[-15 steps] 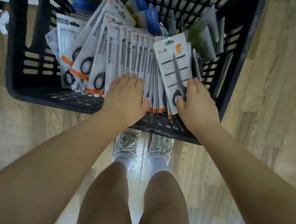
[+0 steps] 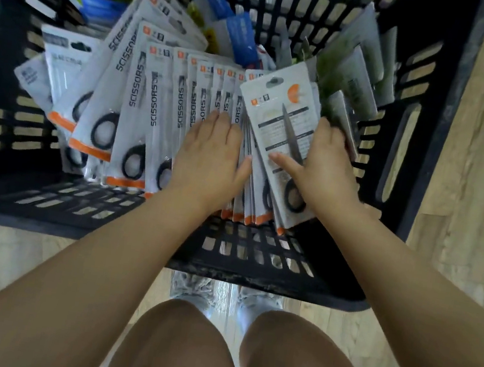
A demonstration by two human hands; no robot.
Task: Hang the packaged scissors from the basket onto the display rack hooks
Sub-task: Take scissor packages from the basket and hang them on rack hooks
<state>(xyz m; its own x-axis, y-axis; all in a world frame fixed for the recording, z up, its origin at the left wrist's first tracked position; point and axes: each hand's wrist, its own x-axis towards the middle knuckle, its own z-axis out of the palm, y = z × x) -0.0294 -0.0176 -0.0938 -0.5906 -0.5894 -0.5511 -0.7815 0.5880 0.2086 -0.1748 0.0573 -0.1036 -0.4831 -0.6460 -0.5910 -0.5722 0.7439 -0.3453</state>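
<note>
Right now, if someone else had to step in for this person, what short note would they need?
Left hand: flat on the fanned scissors packs, fingers straight, no grip.
Right hand: grips the rightmost pack, thumb on its front, fingers curled behind its edge.
All packs are in the black basket on the floor.
Done: one pack picked out, not yet lifted clear.
Left: lift it, hang it on a rack hook, repeat. The rack is out of view.

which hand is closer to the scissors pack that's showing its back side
Right. The right hand grips that back-facing pack, thumb across its face. The left hand rests flat on the front-facing packs just beside it.
</note>
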